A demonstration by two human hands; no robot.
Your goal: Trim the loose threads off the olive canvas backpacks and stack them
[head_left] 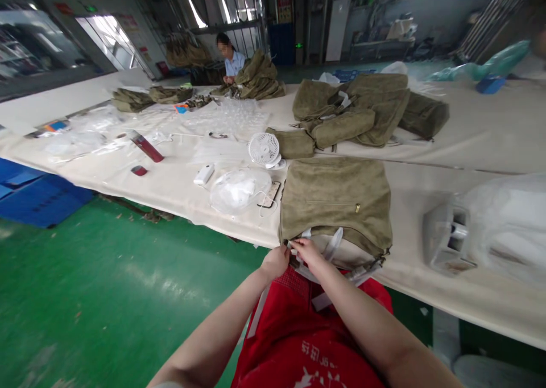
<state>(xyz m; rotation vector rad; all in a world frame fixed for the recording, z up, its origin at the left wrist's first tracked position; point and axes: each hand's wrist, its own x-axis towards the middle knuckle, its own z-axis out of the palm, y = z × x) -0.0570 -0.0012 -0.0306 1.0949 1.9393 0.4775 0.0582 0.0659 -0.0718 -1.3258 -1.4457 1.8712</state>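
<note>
An olive-green bag (335,192) lies flat on the table's near edge, its open side toward me and pale lining showing. A small zipper pull sits on its front seam. At the bag's near left corner, my left hand (277,261) pinches something at the edge with closed fingers. My right hand (307,250) meets it there, fingers also pinched together. What lies between the fingertips is small and mostly hidden, perhaps part of the bag's corner. A white strip of material (335,243) sticks up from the opening.
Several more olive bags (371,106) are piled behind. Left of the bag are a phone (269,194), a white fan (264,149), a plastic bag (241,190) and a red flask (147,148). A clear plastic-covered item (452,234) stands right. A person (234,64) works across the table.
</note>
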